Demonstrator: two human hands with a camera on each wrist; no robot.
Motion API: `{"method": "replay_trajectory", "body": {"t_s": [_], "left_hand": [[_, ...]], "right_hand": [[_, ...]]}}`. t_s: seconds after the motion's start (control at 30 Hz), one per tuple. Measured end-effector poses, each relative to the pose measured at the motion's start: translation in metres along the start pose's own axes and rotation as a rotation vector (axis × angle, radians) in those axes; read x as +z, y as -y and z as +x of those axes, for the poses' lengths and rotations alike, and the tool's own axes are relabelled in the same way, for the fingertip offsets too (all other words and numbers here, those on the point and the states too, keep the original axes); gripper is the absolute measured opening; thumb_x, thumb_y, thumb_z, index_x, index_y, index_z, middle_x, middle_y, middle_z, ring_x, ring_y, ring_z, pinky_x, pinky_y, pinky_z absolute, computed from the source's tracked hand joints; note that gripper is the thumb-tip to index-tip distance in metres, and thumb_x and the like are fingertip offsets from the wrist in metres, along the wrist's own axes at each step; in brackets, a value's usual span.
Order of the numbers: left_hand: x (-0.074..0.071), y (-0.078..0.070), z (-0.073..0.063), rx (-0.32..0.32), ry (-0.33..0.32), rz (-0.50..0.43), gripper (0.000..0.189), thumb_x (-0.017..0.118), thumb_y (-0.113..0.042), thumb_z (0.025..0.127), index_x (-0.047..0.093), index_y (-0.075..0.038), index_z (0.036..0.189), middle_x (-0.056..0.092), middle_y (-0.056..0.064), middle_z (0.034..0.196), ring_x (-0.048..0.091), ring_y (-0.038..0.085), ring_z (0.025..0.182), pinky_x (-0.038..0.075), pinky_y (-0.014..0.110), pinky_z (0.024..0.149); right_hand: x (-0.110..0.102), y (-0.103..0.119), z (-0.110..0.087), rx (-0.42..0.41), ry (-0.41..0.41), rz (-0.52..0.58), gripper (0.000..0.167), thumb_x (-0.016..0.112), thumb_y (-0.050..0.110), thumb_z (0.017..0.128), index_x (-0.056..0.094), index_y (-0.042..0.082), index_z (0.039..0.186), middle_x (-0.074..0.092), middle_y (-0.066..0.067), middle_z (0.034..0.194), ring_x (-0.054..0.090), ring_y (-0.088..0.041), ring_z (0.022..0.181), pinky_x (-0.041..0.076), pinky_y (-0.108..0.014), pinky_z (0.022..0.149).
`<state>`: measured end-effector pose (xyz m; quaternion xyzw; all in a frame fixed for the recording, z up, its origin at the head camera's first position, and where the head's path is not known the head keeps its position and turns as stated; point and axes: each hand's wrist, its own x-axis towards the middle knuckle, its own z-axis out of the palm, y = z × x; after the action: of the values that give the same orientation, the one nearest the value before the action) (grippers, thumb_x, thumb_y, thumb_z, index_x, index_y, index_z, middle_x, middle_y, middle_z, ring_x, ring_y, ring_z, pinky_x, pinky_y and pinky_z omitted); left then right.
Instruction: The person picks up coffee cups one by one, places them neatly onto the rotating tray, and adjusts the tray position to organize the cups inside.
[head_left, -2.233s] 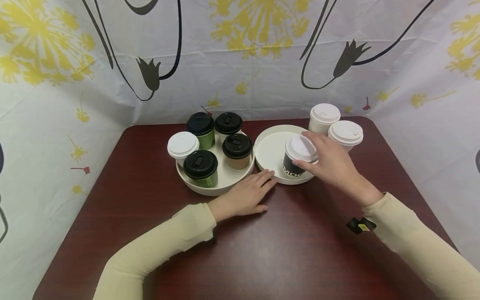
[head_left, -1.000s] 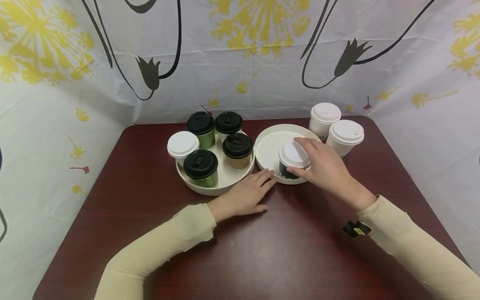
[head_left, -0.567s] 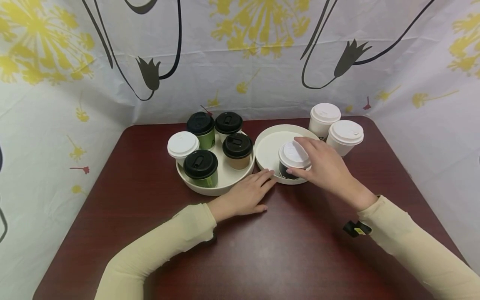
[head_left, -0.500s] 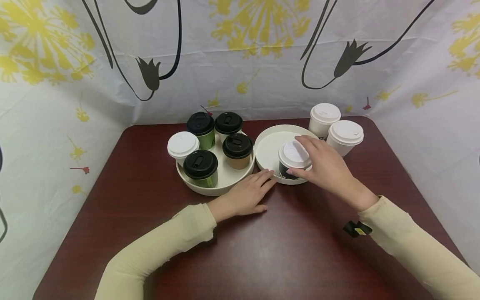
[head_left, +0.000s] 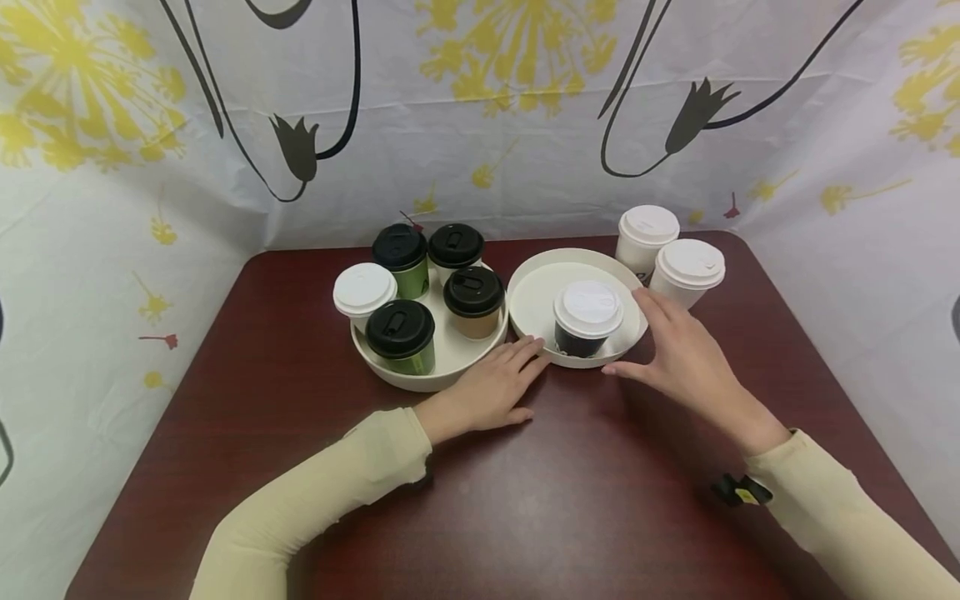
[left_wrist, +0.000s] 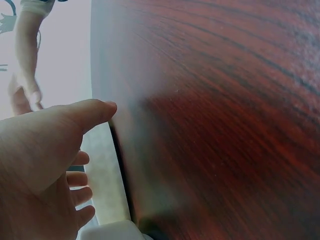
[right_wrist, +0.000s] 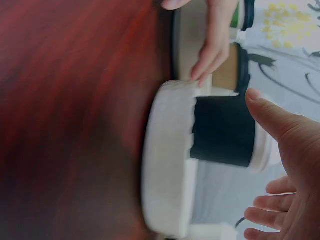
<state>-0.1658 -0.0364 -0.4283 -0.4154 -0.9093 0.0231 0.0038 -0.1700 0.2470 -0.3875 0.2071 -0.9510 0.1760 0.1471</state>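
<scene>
A black paper coffee cup with a white lid (head_left: 587, 310) stands upright inside the right round cream tray (head_left: 534, 292), near its front rim. My right hand (head_left: 686, 354) is just right of this cup, fingers and thumb spread, holding nothing. In the right wrist view a gap shows between the right hand (right_wrist: 300, 165) and the black cup (right_wrist: 225, 130). My left hand (head_left: 487, 387) lies with straight fingers in front of where the two trays meet, its fingertips at the right tray's front rim. The left wrist view shows the left hand's (left_wrist: 45, 150) thumb extended.
The left round tray (head_left: 397, 382) holds several lidded cups, among them a brown cup (head_left: 474, 323) and a white-lidded cup (head_left: 365, 289). Two white cups, one rear (head_left: 648, 232) and one nearer (head_left: 688, 265), stand right of the right tray. A patterned cloth (head_left: 480, 125) hangs behind the table.
My right hand has let go of the black cup and drawn back to the right. Earlier it shifted that cup slightly left within the tray. The left hand has stayed in place.
</scene>
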Motion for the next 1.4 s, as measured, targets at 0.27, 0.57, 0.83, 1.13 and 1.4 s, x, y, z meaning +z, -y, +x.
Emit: {"method": "replay_trajectory", "body": {"t_s": [0.27,0.57,0.83,1.13,1.4], "left_hand": [[-0.001,-0.001,0.000,-0.034,0.013,-0.017,0.090,0.069,-0.052,0.087,0.029,-0.006,0.154,0.027,0.018,0.162,0.026,0.032,0.152,0.032,0.042,0.121],[-0.001,-0.005,-0.002,-0.078,0.037,0.005,0.095,0.067,-0.052,0.088,0.024,-0.001,0.155,0.022,0.021,0.163,0.021,0.033,0.154,0.031,0.040,0.122],[0.000,-0.024,-0.005,-0.032,-0.010,0.054,0.094,0.066,-0.054,0.088,0.027,-0.002,0.154,0.032,0.017,0.160,0.031,0.029,0.151,0.035,0.039,0.120],[0.002,-0.041,0.003,0.115,-0.035,0.027,0.092,0.066,-0.052,0.088,0.027,-0.003,0.155,0.028,0.016,0.162,0.028,0.026,0.152,0.031,0.035,0.122],[0.006,-0.041,0.012,0.101,-0.050,0.043,0.094,0.067,-0.053,0.087,0.026,-0.002,0.155,0.023,0.017,0.164,0.024,0.028,0.153,0.030,0.035,0.123]], "right_hand": [[0.020,-0.022,-0.018,-0.027,0.146,-0.052,0.084,0.082,0.042,0.077,0.049,-0.004,0.140,0.053,-0.025,0.140,0.050,-0.044,0.129,0.043,-0.059,0.104],[0.027,-0.026,-0.029,-0.129,0.238,-0.093,0.074,0.076,0.036,0.083,0.051,-0.004,0.140,0.052,-0.025,0.143,0.046,-0.042,0.136,0.040,-0.056,0.110],[0.027,-0.019,-0.033,-0.182,0.239,-0.109,0.075,0.077,0.033,0.082,0.050,-0.005,0.140,0.053,-0.027,0.142,0.047,-0.044,0.135,0.040,-0.056,0.110],[0.026,-0.005,-0.037,-0.179,0.292,-0.095,0.079,0.077,0.033,0.082,0.045,-0.007,0.143,0.049,-0.027,0.146,0.044,-0.045,0.137,0.039,-0.056,0.112],[0.025,0.003,-0.039,-0.155,0.328,-0.047,0.079,0.076,0.031,0.084,0.043,-0.005,0.145,0.044,-0.024,0.151,0.041,-0.043,0.140,0.037,-0.056,0.113]]}}
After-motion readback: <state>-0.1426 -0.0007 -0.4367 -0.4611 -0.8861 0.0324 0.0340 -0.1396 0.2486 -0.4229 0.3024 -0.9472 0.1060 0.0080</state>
